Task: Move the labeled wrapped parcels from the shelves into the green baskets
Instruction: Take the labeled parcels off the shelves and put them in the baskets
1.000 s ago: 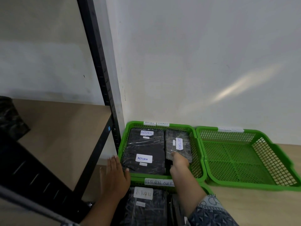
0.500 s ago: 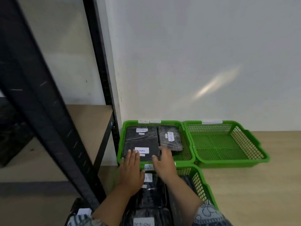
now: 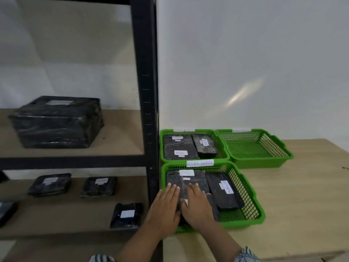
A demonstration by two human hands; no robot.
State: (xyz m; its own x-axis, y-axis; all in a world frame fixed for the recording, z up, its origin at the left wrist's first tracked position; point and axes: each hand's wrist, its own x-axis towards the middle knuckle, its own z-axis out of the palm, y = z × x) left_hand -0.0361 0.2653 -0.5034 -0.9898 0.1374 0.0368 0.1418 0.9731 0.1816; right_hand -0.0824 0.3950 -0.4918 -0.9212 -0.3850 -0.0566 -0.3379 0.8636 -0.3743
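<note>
Left hand [image 3: 166, 207], right hand [image 3: 198, 207] drawn back from far basket [image 3: 162, 146] onto parcel [image 3: 194, 179] in near basket [image 3: 245, 224], fingers [image 3: 172, 190] straight, flat (gripping nothing); shelf parcels [image 3: 127, 214] remain.

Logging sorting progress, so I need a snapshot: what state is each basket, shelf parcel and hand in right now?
Near green mesh basket: holds black wrapped parcels.
Far-left green mesh basket: holds three labeled parcels.
Far-right green mesh basket: nothing inside.
Large black wrapped parcel: on upper shelf.
Small black labeled parcels: on lower shelf.
Left hand: flat on near basket's parcels.
Right hand: flat on them too.
</note>
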